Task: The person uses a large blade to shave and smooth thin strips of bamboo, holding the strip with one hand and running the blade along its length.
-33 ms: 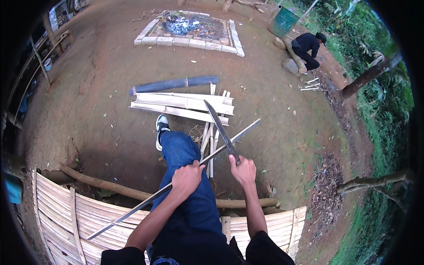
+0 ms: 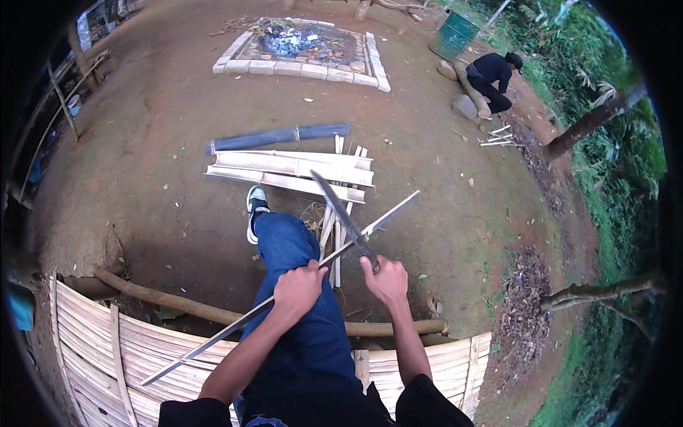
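Bamboo makes up the one long strip that slants through the left grip, its near end low to the left of the fist and its far end up past it to the right. That grip is clenched on the strip, above the one jeans-clad knee I can make out. The right grip, just beside it, is wrapped around the handle of a single long knife, whose blade points up and leftward and crosses over the strip; whether the two touch there I can't tell. The fingers hide most of the handle, and the left fist covers the strip's middle.

Beyond both grips, on the ground, I count one dark bamboo length and at least two pale split halves, overlapped, so a third is hard to rule out. Narrow slats run out from beneath them toward the grips, partly hidden by knee and blade, too crossed to count. One shoe shows ahead of the left grip.

Far ahead lies one block-edged fire pit; far ahead and right of the right grip, one crouching person, hands unclear. Below the grips, a slatted bench is cut off.
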Demonstrator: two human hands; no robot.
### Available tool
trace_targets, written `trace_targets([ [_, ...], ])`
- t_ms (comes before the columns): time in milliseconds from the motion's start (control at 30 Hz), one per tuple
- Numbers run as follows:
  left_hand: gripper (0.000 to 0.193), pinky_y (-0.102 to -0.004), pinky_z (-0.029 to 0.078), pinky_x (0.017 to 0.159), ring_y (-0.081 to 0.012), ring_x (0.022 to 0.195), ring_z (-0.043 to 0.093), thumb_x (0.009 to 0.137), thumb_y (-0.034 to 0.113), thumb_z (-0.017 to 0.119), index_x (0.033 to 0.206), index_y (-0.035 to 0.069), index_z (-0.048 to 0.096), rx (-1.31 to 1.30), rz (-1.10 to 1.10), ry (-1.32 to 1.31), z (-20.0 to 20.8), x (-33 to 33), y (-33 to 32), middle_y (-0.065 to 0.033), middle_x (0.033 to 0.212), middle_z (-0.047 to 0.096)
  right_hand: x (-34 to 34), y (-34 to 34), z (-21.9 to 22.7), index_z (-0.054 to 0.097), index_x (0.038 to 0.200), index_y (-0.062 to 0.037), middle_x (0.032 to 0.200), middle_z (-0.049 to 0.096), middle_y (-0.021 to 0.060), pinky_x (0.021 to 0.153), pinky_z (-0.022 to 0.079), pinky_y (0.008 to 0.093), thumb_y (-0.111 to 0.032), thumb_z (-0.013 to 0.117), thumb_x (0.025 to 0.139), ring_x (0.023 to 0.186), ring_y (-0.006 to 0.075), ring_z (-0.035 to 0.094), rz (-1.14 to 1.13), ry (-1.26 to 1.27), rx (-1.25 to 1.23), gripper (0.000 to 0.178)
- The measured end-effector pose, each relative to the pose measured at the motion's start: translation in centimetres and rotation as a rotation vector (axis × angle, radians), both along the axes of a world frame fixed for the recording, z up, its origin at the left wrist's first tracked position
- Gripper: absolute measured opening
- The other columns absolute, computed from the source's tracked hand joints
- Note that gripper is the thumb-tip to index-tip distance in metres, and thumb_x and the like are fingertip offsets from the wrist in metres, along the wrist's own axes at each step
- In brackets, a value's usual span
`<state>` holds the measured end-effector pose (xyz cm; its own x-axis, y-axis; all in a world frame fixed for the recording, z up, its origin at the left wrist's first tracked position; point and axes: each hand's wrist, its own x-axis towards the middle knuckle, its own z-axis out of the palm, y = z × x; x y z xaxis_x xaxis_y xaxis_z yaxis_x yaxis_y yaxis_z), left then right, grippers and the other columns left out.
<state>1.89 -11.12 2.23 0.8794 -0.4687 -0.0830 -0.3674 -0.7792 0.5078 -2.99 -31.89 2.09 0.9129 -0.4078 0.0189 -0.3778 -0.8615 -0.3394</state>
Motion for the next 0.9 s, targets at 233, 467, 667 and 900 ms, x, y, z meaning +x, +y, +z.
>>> trace_targets([
  [233, 0.034, -0.0495, 0.055, 0.057, -0.0385, 0.062, 0.068, 0.096, 0.035, 0.052, 0.088, 0.003, 0.06, -0.032, 0.025, -0.01, 0.0, 0.1, 0.2, -0.0212, 0.068, 0.066, -1.3, 1.0, -0.2, 0.066, 0.074, -0.0048, 0.063, 0.064, 0.0205, 0.063, 0.054, 0.0493, -0.061, 0.058, 0.083, 0.066, 0.0395, 0.067, 0.186, 0.04, -0.04, 0.058],
  [467, 0.029, -0.0406, 0.055, 0.051, -0.0313, 0.059, 0.068, 0.096, 0.031, 0.054, 0.085, 0.005, 0.057, 0.032, -0.013, -0.101, -0.5, -0.5, -0.1, -0.0158, 0.067, 0.066, -0.7, 0.6, 1.3, 0.068, 0.083, -0.0028, 0.071, 0.066, 0.0233, 0.071, 0.053, 0.0498, -0.06, 0.056, 0.086, 0.074, 0.0432, 0.066, -0.007, 0.132, 0.033, 0.058],
  [667, 0.026, -0.0381, 0.054, 0.049, -0.028, 0.057, 0.067, 0.096, 0.03, 0.055, 0.083, 0.007, 0.054, -0.013, -0.021, -0.223, -2.1, -1.9, 0.7, -0.0111, 0.069, 0.065, -3.1, 0.1, -1.7, 0.068, 0.079, -0.0065, 0.062, 0.064, 0.0179, 0.062, 0.053, 0.0483, -0.058, 0.059, 0.085, 0.065, 0.0401, 0.067, 0.152, 0.054, -0.008, 0.053],
  [900, 0.029, -0.0445, 0.053, 0.051, -0.0342, 0.058, 0.065, 0.096, 0.032, 0.054, 0.083, 0.007, 0.053, -0.025, 0.022, -0.123, -1.9, -1.4, 0.4, -0.0133, 0.071, 0.066, -3.0, -0.3, -2.4, 0.066, 0.077, -0.0032, 0.06, 0.062, 0.0186, 0.06, 0.053, 0.0492, -0.06, 0.059, 0.084, 0.064, 0.0399, 0.066, 0.025, 0.007, -0.014, 0.058],
])
